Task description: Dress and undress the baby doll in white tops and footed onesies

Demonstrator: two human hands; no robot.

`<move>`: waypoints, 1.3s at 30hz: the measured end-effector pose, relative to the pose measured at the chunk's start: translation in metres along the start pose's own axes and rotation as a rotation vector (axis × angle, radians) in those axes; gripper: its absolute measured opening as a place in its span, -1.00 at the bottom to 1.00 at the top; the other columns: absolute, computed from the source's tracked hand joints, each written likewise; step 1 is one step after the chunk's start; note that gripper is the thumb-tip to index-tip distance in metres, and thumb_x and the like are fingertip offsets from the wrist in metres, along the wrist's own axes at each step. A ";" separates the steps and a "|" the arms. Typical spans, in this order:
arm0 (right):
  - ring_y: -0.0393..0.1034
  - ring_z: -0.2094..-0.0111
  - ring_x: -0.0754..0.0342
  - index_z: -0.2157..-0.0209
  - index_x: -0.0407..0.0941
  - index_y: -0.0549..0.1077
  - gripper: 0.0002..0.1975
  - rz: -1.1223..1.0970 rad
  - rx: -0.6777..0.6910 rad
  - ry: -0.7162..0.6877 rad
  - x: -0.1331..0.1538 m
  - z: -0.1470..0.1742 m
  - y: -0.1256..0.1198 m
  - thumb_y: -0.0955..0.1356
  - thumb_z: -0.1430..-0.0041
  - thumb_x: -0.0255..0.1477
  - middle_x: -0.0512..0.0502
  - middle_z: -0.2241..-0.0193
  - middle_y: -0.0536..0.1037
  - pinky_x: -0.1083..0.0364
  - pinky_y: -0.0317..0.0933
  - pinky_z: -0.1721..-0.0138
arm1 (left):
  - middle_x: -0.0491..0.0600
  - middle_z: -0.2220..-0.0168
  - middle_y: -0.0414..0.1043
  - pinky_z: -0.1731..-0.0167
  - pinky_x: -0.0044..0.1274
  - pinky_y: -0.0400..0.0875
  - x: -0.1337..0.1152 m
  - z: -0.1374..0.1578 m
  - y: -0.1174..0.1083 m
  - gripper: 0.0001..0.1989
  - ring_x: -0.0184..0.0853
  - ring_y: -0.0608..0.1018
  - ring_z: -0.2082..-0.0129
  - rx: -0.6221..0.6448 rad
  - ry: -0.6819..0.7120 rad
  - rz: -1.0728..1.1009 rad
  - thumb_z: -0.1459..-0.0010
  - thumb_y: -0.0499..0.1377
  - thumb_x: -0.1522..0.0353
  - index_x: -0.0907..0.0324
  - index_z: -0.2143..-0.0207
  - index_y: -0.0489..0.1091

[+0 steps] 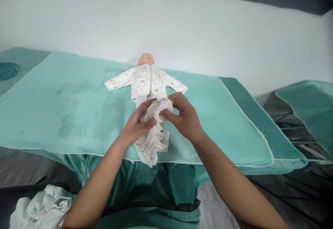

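Note:
A baby doll [146, 59] lies on its back on a green padded table cover, its head toward the wall. It wears a white printed baby jacket [140, 83] with both sleeves spread out. Over its lower part I hold a bunched white printed baby garment [156, 135], whose exact kind the folds hide. My left hand [142, 119] grips the garment's left side between thumb and fingers. On the other side, my right hand [182, 114] pinches its upper edge. The garment's lower end hangs down to the table's front edge.
The green cover [65, 111] spreads to both sides of the doll, against a white wall [166, 24]. At lower left, a pile of white printed baby clothes [43, 208] rests on something dark. Another green-covered surface [309, 107] stands at right.

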State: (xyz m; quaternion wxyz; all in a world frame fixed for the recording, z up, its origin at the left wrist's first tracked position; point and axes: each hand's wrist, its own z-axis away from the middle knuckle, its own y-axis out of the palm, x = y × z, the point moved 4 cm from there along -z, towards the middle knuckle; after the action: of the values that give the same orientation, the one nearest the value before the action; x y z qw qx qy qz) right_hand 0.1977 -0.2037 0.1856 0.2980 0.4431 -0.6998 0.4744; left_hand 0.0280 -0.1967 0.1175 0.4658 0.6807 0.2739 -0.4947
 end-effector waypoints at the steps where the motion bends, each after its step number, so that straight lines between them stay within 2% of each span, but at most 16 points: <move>1: 0.34 0.25 0.07 0.41 -0.04 0.41 -0.83 -0.063 0.031 0.058 -0.001 -0.003 0.002 0.49 -0.06 -0.40 0.02 0.33 0.42 0.05 0.28 0.24 | 0.04 0.00 0.56 0.16 -0.36 0.53 -0.001 -0.004 0.000 -0.40 -0.02 0.61 -0.01 0.024 -0.019 0.007 0.03 0.46 -0.06 0.06 0.07 0.43; 3: 0.28 0.38 0.12 0.44 -0.04 0.33 -0.73 -0.214 0.089 0.196 -0.004 -0.007 0.005 0.50 -0.07 -0.32 0.07 0.44 0.38 0.09 0.22 0.35 | -0.04 0.22 0.54 0.30 -0.43 0.49 -0.006 -0.011 0.000 -0.45 -0.15 0.62 0.20 0.001 -0.030 0.039 0.04 0.45 -0.06 0.10 0.20 0.40; 5: 0.19 0.47 0.17 0.47 -0.05 0.28 -0.63 -0.360 0.107 0.298 -0.007 -0.010 0.005 0.53 -0.05 -0.26 0.11 0.52 0.31 0.13 0.11 0.46 | -0.13 0.33 0.46 0.37 -0.50 0.43 -0.016 -0.017 -0.001 -0.51 -0.31 0.55 0.35 -0.086 0.011 0.086 0.05 0.49 0.06 0.10 0.30 0.32; 7: 0.15 0.51 0.19 0.48 -0.05 0.26 -0.60 -0.472 0.102 0.342 -0.011 -0.012 0.003 0.55 -0.01 -0.26 0.12 0.53 0.30 0.15 0.06 0.50 | -0.16 0.30 0.47 0.33 -0.52 0.44 -0.027 -0.021 -0.002 -0.56 -0.36 0.54 0.33 -0.148 0.064 0.092 0.06 0.50 0.22 0.09 0.25 0.34; 10: 0.25 0.48 0.16 0.37 -0.03 0.37 -0.67 -0.551 0.159 0.349 -0.014 -0.010 0.003 0.56 0.00 -0.26 0.11 0.46 0.41 0.14 0.15 0.48 | -0.10 0.15 0.53 0.16 -0.47 0.48 -0.039 -0.021 -0.002 -0.57 -0.27 0.58 0.14 -0.149 0.096 -0.064 0.04 0.45 0.33 0.08 0.09 0.46; 13: 0.35 0.38 0.12 0.27 -0.03 0.48 -0.72 -0.466 0.207 0.281 -0.014 -0.007 0.003 0.55 -0.05 -0.24 0.06 0.37 0.49 0.11 0.25 0.38 | -0.08 0.20 0.52 0.15 -0.43 0.47 -0.046 -0.018 -0.008 -0.70 -0.21 0.57 0.12 -0.201 0.124 -0.195 0.00 0.40 0.34 0.11 0.18 0.48; 16: 0.36 0.32 0.12 0.29 -0.05 0.53 -0.77 -0.366 0.147 0.205 -0.011 -0.007 0.000 0.53 -0.12 -0.24 0.03 0.34 0.51 0.10 0.27 0.31 | -0.07 0.16 0.51 0.12 -0.41 0.47 -0.052 -0.016 -0.013 -0.78 -0.22 0.57 0.12 -0.225 0.200 -0.190 0.00 0.36 0.37 0.12 0.30 0.40; 18: 0.39 0.30 0.11 0.26 -0.04 0.54 -0.77 -0.398 0.130 0.193 -0.009 -0.007 -0.003 0.54 -0.11 -0.25 0.02 0.31 0.53 0.10 0.29 0.29 | -0.05 0.12 0.52 0.07 -0.40 0.47 -0.057 -0.017 -0.013 -0.78 -0.23 0.57 0.10 -0.206 0.224 -0.199 -0.02 0.35 0.38 0.12 0.32 0.36; 22: 0.45 0.27 0.07 0.19 0.01 0.50 -0.62 -0.550 0.144 0.168 0.001 -0.011 -0.015 0.60 0.01 -0.25 0.01 0.23 0.54 0.08 0.37 0.29 | -0.07 0.21 0.51 0.11 -0.42 0.48 -0.073 -0.016 -0.014 -0.73 -0.26 0.57 0.16 -0.232 0.324 -0.240 -0.05 0.38 0.32 0.11 0.29 0.34; 24: 0.48 0.26 0.03 0.16 0.04 0.49 -0.60 -0.560 0.145 0.126 0.009 -0.013 -0.022 0.59 0.01 -0.21 0.02 0.20 0.54 0.05 0.40 0.28 | -0.08 0.22 0.50 0.12 -0.43 0.49 -0.083 -0.015 -0.011 -0.72 -0.26 0.58 0.17 -0.243 0.384 -0.259 -0.06 0.39 0.30 0.11 0.27 0.34; 26: 0.51 0.17 -0.01 0.13 0.06 0.53 -0.65 -0.485 0.153 0.040 0.020 -0.016 -0.027 0.57 -0.07 -0.19 0.01 0.14 0.55 0.01 0.43 0.21 | -0.07 0.21 0.50 0.10 -0.43 0.48 -0.093 -0.013 -0.007 -0.75 -0.26 0.58 0.16 -0.247 0.411 -0.333 -0.09 0.38 0.32 0.12 0.23 0.39; 29: 0.48 -0.02 -0.07 0.07 0.08 0.60 -0.73 -0.253 0.176 -0.134 0.035 -0.020 -0.030 0.51 -0.20 -0.21 -0.02 0.03 0.58 -0.04 0.40 0.01 | -0.05 0.15 0.50 0.04 -0.42 0.45 -0.107 -0.008 0.000 -0.77 -0.23 0.56 0.08 -0.255 0.418 -0.484 -0.14 0.31 0.43 0.13 0.12 0.49; 31: 0.48 0.01 -0.05 0.07 0.07 0.63 -0.78 -0.096 0.199 -0.223 0.040 -0.022 -0.029 0.48 -0.26 -0.24 -0.04 0.09 0.59 -0.02 0.38 0.03 | -0.05 0.14 0.49 0.00 -0.41 0.43 -0.114 -0.005 0.005 -0.69 -0.20 0.54 0.05 -0.238 0.392 -0.582 -0.13 0.27 0.50 0.13 0.06 0.54; 34: 0.47 0.20 0.01 0.13 0.06 0.65 -0.86 0.070 0.198 -0.318 0.044 -0.025 -0.029 0.46 -0.29 -0.30 -0.03 0.25 0.58 0.02 0.36 0.17 | -0.08 0.17 0.49 0.05 -0.45 0.40 -0.119 -0.003 0.014 -0.62 -0.21 0.53 0.09 -0.135 0.318 -0.782 -0.08 0.29 0.52 0.11 0.03 0.58; 37: 0.46 0.21 0.02 0.15 0.03 0.65 -0.87 0.135 0.160 -0.349 0.048 -0.027 -0.031 0.45 -0.30 -0.36 -0.02 0.25 0.59 0.03 0.35 0.15 | -0.12 0.28 0.49 0.27 -0.51 0.34 -0.117 -0.002 0.025 -0.72 -0.27 0.50 0.26 0.063 0.170 -0.956 -0.05 0.40 0.39 0.09 0.14 0.59; 39: 0.48 0.18 0.02 0.13 0.00 0.64 -0.86 0.134 0.192 -0.325 0.051 -0.028 -0.031 0.45 -0.29 -0.36 -0.03 0.20 0.62 0.02 0.35 0.11 | -0.13 0.40 0.45 0.38 -0.52 0.27 -0.115 -0.001 0.030 -0.84 -0.32 0.45 0.38 0.151 0.105 -1.031 -0.13 0.39 0.26 0.12 0.27 0.57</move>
State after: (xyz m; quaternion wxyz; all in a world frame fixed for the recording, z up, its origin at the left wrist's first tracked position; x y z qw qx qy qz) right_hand 0.2034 -0.1997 0.2507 0.1053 0.4927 -0.7181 0.4800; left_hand 0.0118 -0.1984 0.2356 0.0971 0.5131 0.5598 -0.6433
